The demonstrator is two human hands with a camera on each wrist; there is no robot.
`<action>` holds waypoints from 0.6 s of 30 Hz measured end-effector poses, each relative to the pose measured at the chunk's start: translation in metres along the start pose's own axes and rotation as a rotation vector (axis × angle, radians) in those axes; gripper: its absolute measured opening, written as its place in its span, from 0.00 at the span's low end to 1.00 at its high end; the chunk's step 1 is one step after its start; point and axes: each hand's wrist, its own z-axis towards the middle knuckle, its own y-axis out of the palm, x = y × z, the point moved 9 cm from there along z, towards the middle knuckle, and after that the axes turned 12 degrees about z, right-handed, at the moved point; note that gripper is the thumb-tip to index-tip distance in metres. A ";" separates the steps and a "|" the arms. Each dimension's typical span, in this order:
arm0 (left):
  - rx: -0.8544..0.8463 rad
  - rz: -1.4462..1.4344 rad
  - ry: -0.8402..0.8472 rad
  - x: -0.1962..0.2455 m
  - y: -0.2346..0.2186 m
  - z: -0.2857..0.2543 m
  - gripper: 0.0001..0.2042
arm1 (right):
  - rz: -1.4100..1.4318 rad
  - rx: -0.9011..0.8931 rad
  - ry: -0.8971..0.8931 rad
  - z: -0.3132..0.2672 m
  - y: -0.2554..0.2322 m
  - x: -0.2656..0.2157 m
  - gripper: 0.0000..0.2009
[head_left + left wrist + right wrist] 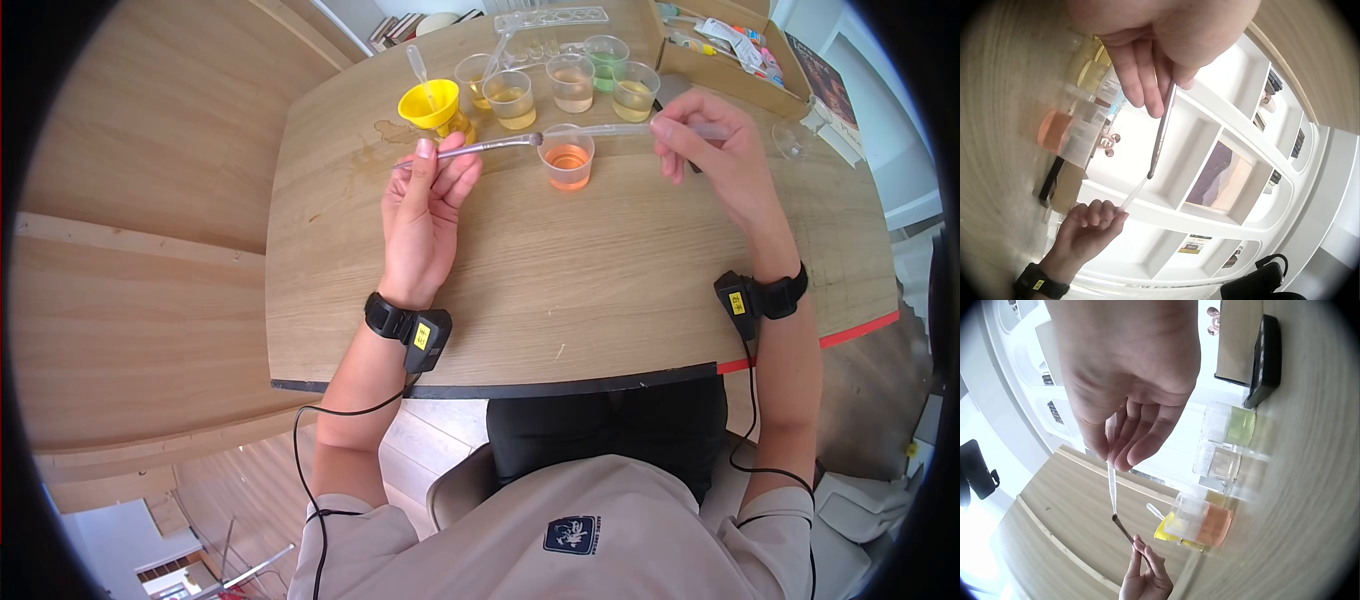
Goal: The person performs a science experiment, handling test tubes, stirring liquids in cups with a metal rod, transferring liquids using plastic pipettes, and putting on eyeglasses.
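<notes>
My left hand [420, 230] pinches a slim brush [490, 147] with a purplish handle, a silver ferrule and a small dark tip. In my right hand [715, 150] is a clear plastic dropper pipette [615, 130], gripped between thumb and fingers and held level. The dropper's thin end meets the brush's dark tip in the right wrist view, where the dropper [1112, 487] and the brush [1124, 530] line up tip to tip. Both are raised above the table, close by a clear cup of orange liquid [568, 170] in the head view.
Behind stand several cups, one with yellowish liquid [511, 105] and one with green [605, 60]. A yellow funnel [428, 102] with another dropper [417, 65] is at the left, beside a wet patch [395, 130]. At the back right lies a cardboard box [735, 75] of small items.
</notes>
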 end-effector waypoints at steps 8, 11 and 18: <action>-0.006 0.006 0.000 0.000 0.001 0.000 0.10 | 0.000 -0.015 0.001 0.000 0.001 0.001 0.06; -0.009 0.003 0.001 -0.001 0.001 0.001 0.10 | -0.012 -0.002 0.000 -0.001 0.000 0.000 0.06; -0.017 0.008 0.019 0.000 0.001 0.001 0.10 | -0.044 -0.009 -0.011 -0.002 0.006 -0.004 0.08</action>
